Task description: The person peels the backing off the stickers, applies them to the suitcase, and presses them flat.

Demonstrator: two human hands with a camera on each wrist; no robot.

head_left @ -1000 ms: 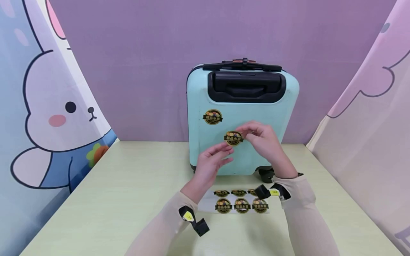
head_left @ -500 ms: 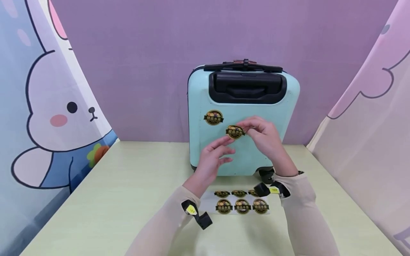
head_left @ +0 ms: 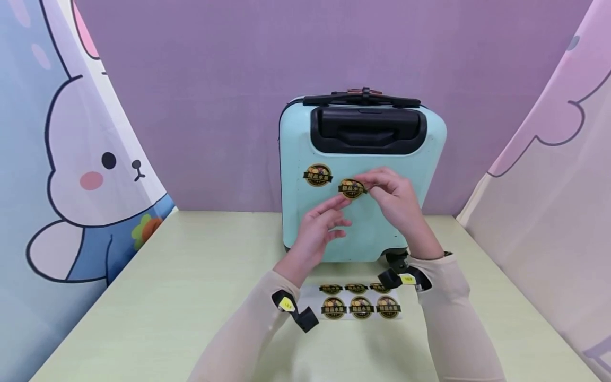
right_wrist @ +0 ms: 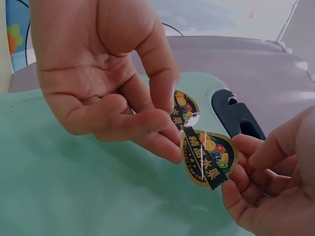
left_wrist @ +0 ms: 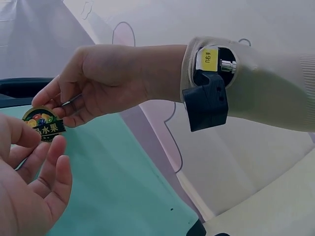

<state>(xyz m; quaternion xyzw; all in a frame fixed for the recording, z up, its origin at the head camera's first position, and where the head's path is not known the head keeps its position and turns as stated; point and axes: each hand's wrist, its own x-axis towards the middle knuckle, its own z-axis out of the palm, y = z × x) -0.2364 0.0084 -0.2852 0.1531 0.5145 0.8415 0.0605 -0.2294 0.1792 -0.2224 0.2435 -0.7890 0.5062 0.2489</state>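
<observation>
a sticker sheet [head_left: 311,298] is lying near; beyond, a left hand [head_left: 317,232] is resting loose fingers at a round sticker [head_left: 352,189], which a right hand [head_left: 395,195] is pinching before a mint suitcase [head_left: 346,165], right of a second sticker [head_left: 318,175].

The right hand [head_left: 393,196] pinches a round black-and-gold sticker [head_left: 352,189] before an upright mint-green hard-shell suitcase [head_left: 374,233]; the left hand [head_left: 317,231] has fingertips at its lower edge. Left of it, a matching sticker [head_left: 318,175] is on the suitcase. A white sticker sheet [head_left: 312,297] lies on the pale yellow-green table [head_left: 191,297].
</observation>
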